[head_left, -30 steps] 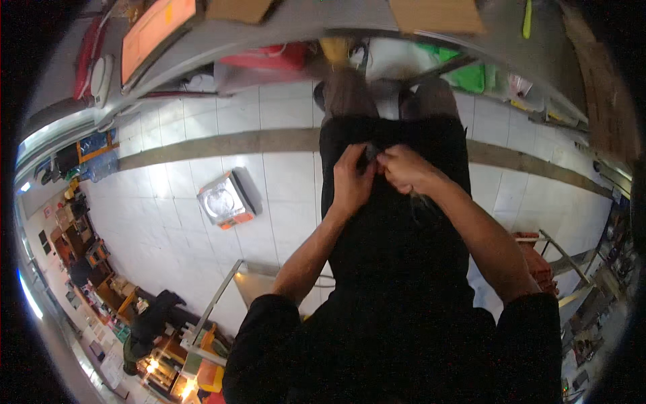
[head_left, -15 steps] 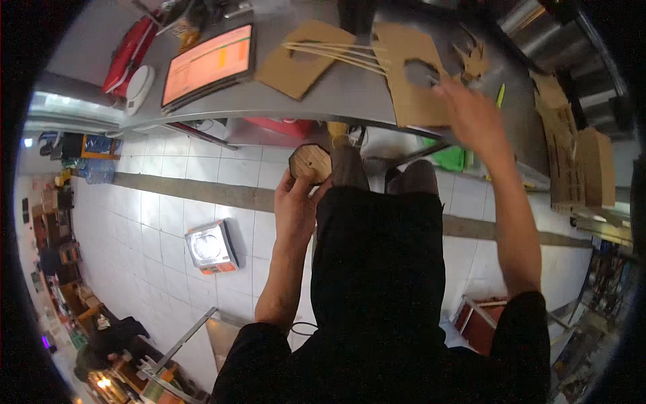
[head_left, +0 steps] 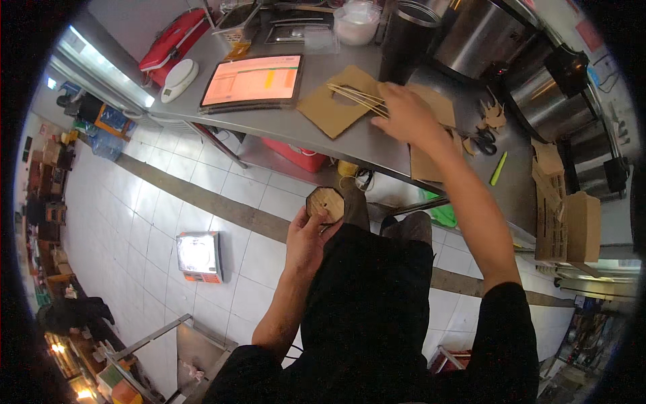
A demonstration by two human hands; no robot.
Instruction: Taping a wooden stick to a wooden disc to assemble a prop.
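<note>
- The left hand (head_left: pixel 308 244) pinches a many-sided brown disc (head_left: pixel 326 205) between the thumb, laid on its face, and the fingers behind it.
- This disc, dark along its rim with a small dark mark near its middle, is held clear of the surface (head_left: pixel 387 156), just off its near edge and in front of the person's leg.
- The right hand (head_left: pixel 409 118) reaches over the surface, fingers bent, at the right ends of some thin pale sticks (head_left: pixel 354 97); whether it grips them I cannot tell, as the hand hides those ends.
- The sticks lie side by side across a cardboard sheet (head_left: pixel 331 116) with a round cutout, left of that hand.
- More cardboard (head_left: pixel 425 167) lies partly beneath the right forearm.
- Right of the forearm are black-handled scissors (head_left: pixel 484 143), torn cardboard scraps (head_left: pixel 494 117) just beyond them, and a slim bright green tool (head_left: pixel 498 168) nearer the edge.
- Left of the sheet stands a tablet (head_left: pixel 252 81) with its screen lit; farther left are a white scale (head_left: pixel 180 81) and a red case (head_left: pixel 173 46).
- On the far side are a white tub (head_left: pixel 356 23), a tall black tumbler (head_left: pixel 408 44) and, to the right, large steel pots (head_left: pixel 481 37).
- On the floor (head_left: pixel 222 232), to the left, sits a box (head_left: pixel 199 256) with orange on it.
</note>
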